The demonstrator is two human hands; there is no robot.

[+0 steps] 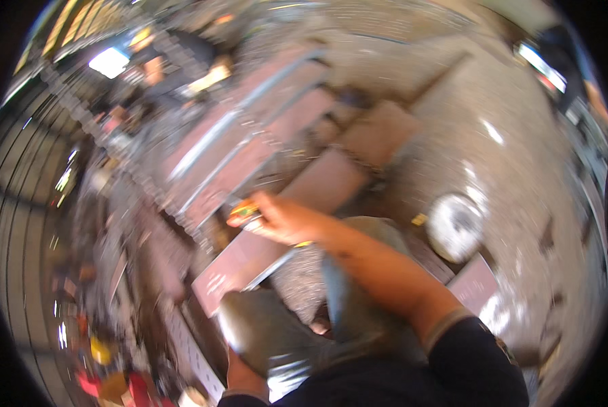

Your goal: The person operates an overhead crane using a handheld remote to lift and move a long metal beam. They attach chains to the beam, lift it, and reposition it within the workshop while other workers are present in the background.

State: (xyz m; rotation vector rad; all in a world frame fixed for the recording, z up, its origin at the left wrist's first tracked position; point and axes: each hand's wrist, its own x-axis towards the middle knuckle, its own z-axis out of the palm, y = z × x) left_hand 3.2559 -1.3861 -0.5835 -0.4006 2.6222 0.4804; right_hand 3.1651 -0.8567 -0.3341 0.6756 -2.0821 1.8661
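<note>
Over beam (pixel 226 275) edge: right hand (pixel 275 220) gripping orange object (pixel 244 210); floor (pixel 521 197) rightward.

Our count: singles and one pair
We see one right hand (pixel 277 220), one orange object (pixel 243 210), one round white object (pixel 455 228), two other people (pixel 171 62)

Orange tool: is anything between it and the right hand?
Nothing visible: the right hand holds the orange tool directly. Blur hides the exact grip, and I can't tell whether the tool touches the reddish beam nearby.
</note>
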